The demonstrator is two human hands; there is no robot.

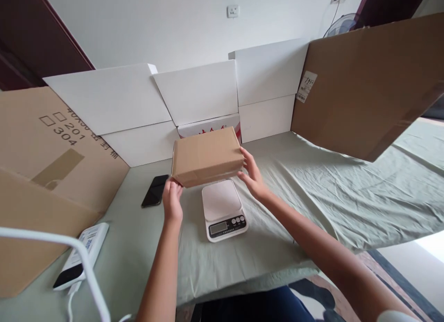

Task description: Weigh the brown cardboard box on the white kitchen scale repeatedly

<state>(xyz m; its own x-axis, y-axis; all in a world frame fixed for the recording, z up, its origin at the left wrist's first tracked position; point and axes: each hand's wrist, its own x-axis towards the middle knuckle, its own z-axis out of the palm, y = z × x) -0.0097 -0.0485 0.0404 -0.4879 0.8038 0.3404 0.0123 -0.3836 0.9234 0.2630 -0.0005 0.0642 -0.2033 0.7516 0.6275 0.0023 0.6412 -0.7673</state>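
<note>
Brown cardboard box (207,156) gripped between left hand (172,201) and right hand (252,175), fingers pressed against its ends; just above white kitchen scale (224,209). Black phone (155,191) on green cloth (312,192), left of scale.

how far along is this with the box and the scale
Done: the white kitchen scale lies on the green cloth, display facing the person. In hand: the left hand and right hand hold the closed brown cardboard box at its two ends, above the far edge of the platform. Left: the box is not set down on the scale, and the display is too small to read.
</note>
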